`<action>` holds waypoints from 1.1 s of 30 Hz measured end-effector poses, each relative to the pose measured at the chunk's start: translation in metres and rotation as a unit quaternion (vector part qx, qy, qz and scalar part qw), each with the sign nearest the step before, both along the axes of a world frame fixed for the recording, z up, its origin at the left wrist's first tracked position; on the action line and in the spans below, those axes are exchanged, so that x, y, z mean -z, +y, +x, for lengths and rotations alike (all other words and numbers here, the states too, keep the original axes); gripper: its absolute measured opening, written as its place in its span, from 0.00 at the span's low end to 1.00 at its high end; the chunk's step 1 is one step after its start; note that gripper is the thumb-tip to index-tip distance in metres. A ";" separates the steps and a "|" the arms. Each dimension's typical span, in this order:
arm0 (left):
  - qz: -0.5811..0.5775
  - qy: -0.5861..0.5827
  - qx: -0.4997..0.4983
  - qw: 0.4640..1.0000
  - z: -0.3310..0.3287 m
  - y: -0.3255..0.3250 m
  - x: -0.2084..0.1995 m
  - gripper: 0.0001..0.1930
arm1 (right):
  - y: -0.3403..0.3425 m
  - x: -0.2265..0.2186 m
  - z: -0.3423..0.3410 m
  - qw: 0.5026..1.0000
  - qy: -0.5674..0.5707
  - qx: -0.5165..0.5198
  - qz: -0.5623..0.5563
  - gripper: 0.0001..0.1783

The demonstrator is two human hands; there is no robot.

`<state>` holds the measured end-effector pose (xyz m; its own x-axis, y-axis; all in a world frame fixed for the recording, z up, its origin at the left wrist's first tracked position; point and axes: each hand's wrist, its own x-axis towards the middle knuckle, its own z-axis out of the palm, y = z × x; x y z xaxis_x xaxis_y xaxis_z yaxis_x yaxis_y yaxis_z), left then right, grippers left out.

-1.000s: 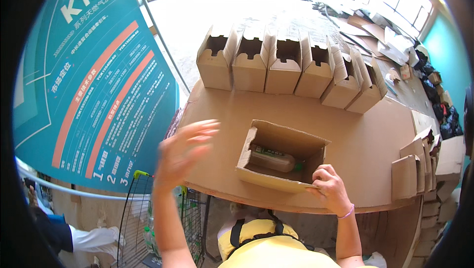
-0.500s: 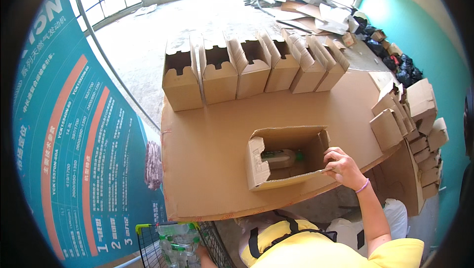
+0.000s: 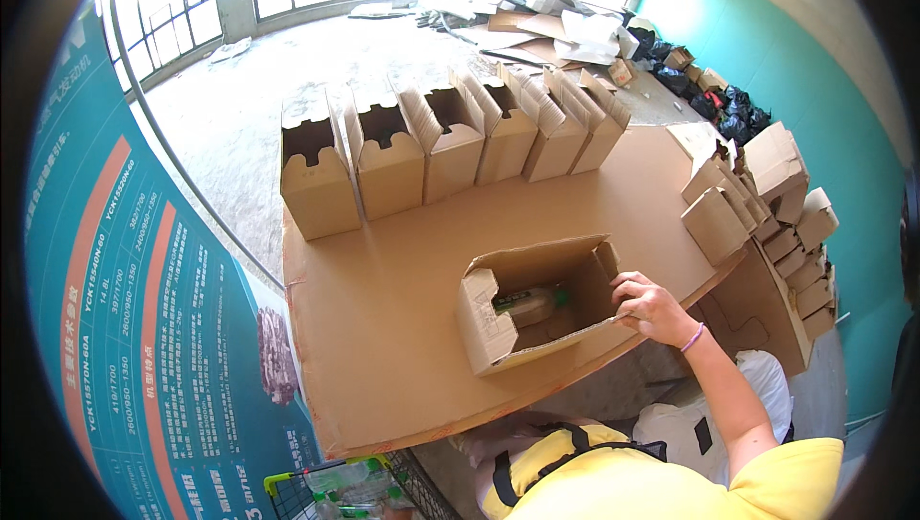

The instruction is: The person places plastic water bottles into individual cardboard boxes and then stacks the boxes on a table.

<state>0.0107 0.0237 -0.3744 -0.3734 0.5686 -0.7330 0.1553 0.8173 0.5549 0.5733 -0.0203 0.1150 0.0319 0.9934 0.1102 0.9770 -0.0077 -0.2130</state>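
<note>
Tabletop (image 3: 383, 328) — right hand (image 3: 656, 309) on box (image 3: 485, 323)

a yellow short-sleeved top (image 3: 661, 484) is worn with black straps (image 3: 579, 439) running across it, and a thin purplish band (image 3: 694, 337) circles the wrist of the bare right hand (image 3: 650, 307).

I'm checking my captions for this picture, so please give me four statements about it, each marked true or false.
1. The right hand grips the near box at its right end. True.
2. Nothing is inside that box. False: a bottle lies on its side in it.
3. A row of six open boxes stands beyond it. True.
4. The person is dressed all in blue. False: the sleeve is yellow.
</note>
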 end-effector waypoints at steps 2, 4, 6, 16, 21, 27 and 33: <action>0.015 -0.011 -0.012 1.000 0.006 0.005 -0.002 0.34 | 0.000 0.003 0.003 1.000 -0.002 -0.006 0.005 0.08; 0.030 -0.022 -0.037 0.999 0.009 0.009 -0.007 0.34 | 0.000 0.004 0.006 1.000 -0.002 -0.014 0.012 0.08; 0.046 -0.029 -0.057 0.997 0.008 0.009 -0.016 0.35 | 0.000 0.005 0.008 1.000 0.000 -0.020 0.016 0.08; 0.270 -0.057 -0.278 0.920 -0.009 0.006 -0.124 0.39 | 0.001 0.005 0.020 0.997 0.003 -0.066 0.035 0.08; 0.552 -0.140 -0.347 0.745 -0.016 0.015 -0.242 0.41 | -0.004 0.013 0.029 0.993 -0.006 -0.095 0.065 0.06; 0.705 -0.439 -0.107 0.547 0.130 0.092 -0.458 0.48 | -0.002 0.019 0.034 0.983 0.016 -0.138 0.118 0.05; 0.599 -0.345 0.383 0.613 0.363 0.135 -0.526 0.36 | -0.006 0.030 0.048 0.980 0.080 -0.105 0.151 0.09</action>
<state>0.3732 0.1588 0.1519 0.5032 0.6675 0.5489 -0.3704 -0.4073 0.8348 0.6212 -0.0267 0.0848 -0.1290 0.9024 0.4112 0.9040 0.2775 -0.3252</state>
